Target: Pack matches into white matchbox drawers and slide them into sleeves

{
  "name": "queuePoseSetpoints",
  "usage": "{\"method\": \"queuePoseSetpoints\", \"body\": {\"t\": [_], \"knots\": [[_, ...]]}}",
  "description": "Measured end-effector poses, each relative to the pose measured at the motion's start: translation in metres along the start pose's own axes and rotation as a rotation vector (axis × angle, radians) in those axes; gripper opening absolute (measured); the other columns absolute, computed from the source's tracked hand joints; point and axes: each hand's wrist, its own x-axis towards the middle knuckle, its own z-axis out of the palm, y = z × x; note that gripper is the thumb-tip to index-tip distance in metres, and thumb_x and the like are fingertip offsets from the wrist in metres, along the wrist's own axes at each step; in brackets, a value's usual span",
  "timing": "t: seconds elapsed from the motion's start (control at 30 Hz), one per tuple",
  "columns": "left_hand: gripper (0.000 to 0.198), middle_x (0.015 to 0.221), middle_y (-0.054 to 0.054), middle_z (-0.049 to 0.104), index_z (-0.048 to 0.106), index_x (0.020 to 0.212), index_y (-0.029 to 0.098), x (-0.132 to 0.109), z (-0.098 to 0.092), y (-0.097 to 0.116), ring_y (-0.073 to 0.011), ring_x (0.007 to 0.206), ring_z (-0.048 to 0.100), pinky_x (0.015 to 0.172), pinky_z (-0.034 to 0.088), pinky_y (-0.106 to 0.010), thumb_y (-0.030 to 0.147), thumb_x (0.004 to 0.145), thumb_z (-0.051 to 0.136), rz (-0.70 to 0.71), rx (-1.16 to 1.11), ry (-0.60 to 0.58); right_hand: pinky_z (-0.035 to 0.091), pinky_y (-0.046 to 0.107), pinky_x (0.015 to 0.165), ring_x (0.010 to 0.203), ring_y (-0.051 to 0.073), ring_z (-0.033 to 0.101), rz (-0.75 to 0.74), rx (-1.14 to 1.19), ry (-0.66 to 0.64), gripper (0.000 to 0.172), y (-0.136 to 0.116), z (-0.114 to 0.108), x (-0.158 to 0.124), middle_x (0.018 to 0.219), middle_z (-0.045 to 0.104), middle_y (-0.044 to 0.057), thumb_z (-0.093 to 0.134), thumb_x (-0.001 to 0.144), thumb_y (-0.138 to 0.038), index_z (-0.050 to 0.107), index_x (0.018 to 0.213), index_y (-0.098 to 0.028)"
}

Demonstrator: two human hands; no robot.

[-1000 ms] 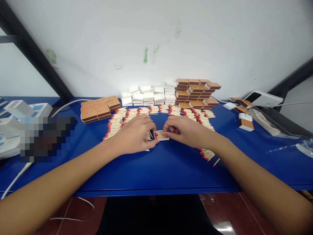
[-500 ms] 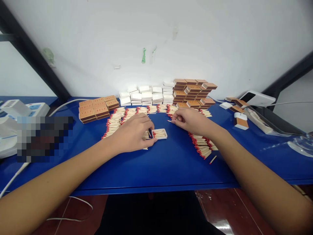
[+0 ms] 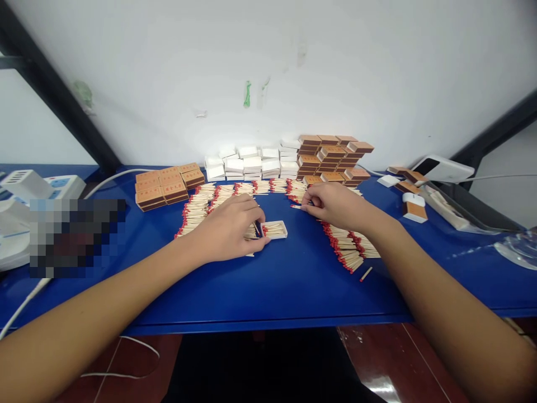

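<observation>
head cam | faces forward-down over blue table (image 3: 293, 291) | near, wall (image 3: 335, 67) behind | edges seemingly warped

A scuffed white wall (image 3: 335, 67) fills my view from ten to two o'clock, with a green smear (image 3: 247, 92) at twelve. A dark slanted beam (image 3: 62, 106) crosses it at ten o'clock, a second dark beam (image 3: 495, 131) at two. The blue tabletop (image 3: 272, 285) spreads before me, its front edge at six. Below, at five o'clock, the glossy red-brown floor (image 3: 369, 352) catches a pale glare (image 3: 384, 392); the light is even and soft.
</observation>
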Motion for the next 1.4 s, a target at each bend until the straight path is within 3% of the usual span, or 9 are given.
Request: {"method": "queuePoseSetpoints", "body": {"t": [0.3,0.87,1.2,1.4], "knots": [[0.022,0.101,-0.01,0.073,0.073,0.101,0.018,0.0,-0.001,0.0,-0.031,0.107,0.067,0.099,0.054,-0.047,0.04,0.098,0.076,-0.015,-0.001,-0.015,0.038,0.033,0.069,0.072,0.021,0.058,-0.033,0.058,0.01,0.014,-0.008,-0.002,-0.001,0.081,0.069,0.006,0.064,0.097,-0.026,0.076,0.093,-0.02],[0.02,0.1,-0.009,0.073,0.072,0.101,0.019,0.0,-0.001,0.001,-0.03,0.106,0.067,0.099,0.054,-0.046,0.039,0.098,0.074,-0.005,0.005,-0.012,0.037,0.034,0.067,0.069,0.021,0.056,-0.071,0.071,0.013,0.013,-0.007,0.004,0.001,0.079,0.067,0.006,0.063,0.095,-0.027,0.07,0.086,-0.021],[0.022,0.1,-0.009,0.073,0.072,0.102,0.018,0.001,-0.001,0.003,-0.0296,0.104,0.067,0.099,0.053,-0.047,0.04,0.099,0.073,-0.004,0.019,-0.005,0.037,0.032,0.07,0.076,0.019,0.054,-0.3,0.243,0.028,0.014,-0.049,0.003,-0.014,0.085,0.064,0.004,0.061,0.102,-0.031,0.068,0.094,-0.022],[0.023,0.102,-0.009,0.074,0.071,0.101,0.019,0.0,-0.001,0.002,-0.0295,0.105,0.067,0.1,0.053,-0.046,0.042,0.099,0.072,0.0,0.01,-0.008,0.038,0.032,0.071,0.078,0.019,0.056,-0.333,0.249,0.016,0.012,-0.061,0.013,-0.015,0.09,0.066,0.005,0.059,0.104,-0.028,0.067,0.097,-0.022]]}}
